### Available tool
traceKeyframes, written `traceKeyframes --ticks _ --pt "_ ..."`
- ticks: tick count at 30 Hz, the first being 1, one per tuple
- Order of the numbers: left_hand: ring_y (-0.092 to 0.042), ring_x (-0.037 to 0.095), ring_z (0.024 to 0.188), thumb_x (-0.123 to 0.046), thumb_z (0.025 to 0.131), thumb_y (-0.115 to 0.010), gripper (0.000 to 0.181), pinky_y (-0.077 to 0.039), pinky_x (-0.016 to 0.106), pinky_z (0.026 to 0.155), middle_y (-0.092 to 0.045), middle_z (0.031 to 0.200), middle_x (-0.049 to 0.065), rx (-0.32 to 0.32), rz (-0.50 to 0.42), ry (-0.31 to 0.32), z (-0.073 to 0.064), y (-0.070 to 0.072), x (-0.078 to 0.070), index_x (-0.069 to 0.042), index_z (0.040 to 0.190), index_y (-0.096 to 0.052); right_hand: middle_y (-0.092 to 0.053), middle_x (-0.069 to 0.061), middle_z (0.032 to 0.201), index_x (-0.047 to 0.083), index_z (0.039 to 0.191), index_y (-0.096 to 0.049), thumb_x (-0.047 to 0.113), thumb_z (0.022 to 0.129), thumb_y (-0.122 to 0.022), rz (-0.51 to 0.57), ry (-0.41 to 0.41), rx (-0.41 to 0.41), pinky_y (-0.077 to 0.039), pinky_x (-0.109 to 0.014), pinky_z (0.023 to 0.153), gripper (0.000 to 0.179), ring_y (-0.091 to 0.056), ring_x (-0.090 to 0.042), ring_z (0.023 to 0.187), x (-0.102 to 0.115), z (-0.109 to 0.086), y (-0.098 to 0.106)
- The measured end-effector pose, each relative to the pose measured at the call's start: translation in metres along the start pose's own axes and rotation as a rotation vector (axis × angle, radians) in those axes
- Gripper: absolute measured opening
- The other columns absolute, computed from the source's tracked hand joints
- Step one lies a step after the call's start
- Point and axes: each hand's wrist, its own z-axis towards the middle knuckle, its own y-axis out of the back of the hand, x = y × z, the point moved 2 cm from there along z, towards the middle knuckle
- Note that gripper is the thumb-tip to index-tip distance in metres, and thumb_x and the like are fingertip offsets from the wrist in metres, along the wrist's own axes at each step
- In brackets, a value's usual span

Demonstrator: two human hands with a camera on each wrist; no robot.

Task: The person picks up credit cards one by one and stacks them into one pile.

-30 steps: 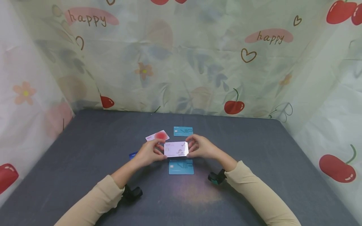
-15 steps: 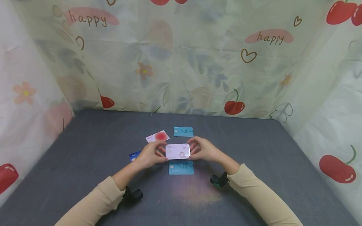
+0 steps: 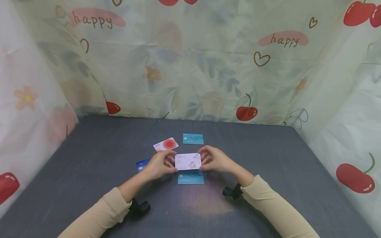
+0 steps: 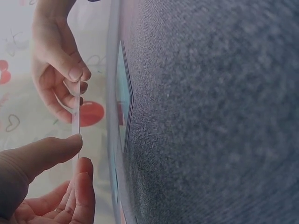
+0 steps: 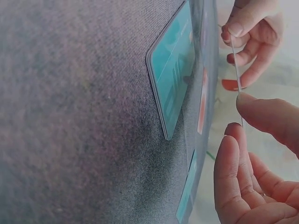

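Note:
A pale pink card (image 3: 188, 161) printed with VIP and small flowers is held level above the table by both hands. My left hand (image 3: 160, 163) pinches its left edge between thumb and fingers; my right hand (image 3: 216, 159) pinches the right edge. Beneath and just nearer to me lies a teal VIP card (image 3: 190, 178), its far part hidden by the pink one. The right wrist view shows that the teal card (image 5: 172, 70) tops a small stack. In the left wrist view the held card (image 4: 76, 114) appears edge-on, clear of the stack.
Farther back lies another teal VIP card (image 3: 193, 138). Left of it is a white card with a red circle (image 3: 169, 143), set at an angle. A blue card (image 3: 143, 164) is partly covered by my left hand. The dark grey table (image 3: 253, 148) meets a printed curtain (image 3: 190, 66) behind.
Both hands have brought the pink card slightly toward me and to the right, over more of the near teal stack. More of the blue card shows. The other cards have stayed put.

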Motion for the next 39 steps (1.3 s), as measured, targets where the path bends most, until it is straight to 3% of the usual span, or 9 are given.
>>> traceKeyframes --ticks 17,39 --pt "-0.063 0.013 0.068 -0.005 0.071 -0.074 0.051 -0.052 0.023 0.06 -0.06 0.091 0.014 0.028 -0.014 0.009 -0.001 -0.003 0.0 0.002 0.116 -0.053 -0.058 -0.014 0.096 -0.002 0.118 -0.047 0.009 0.073 -0.074 0.008 -0.006 -0.009 -0.052 -0.025 0.072 0.053 -0.061 -0.014 0.078 -0.004 -0.006 -0.004" --pt "-0.062 0.012 0.067 -0.007 0.069 -0.076 0.051 -0.052 0.023 0.061 -0.06 0.087 0.01 0.049 0.032 0.047 -0.005 -0.007 0.0 0.002 0.114 -0.054 -0.058 -0.017 0.098 -0.003 0.12 -0.046 0.008 0.073 -0.074 0.038 -0.021 0.016 -0.052 -0.025 0.069 0.055 -0.062 -0.016 0.078 -0.007 -0.013 -0.011"
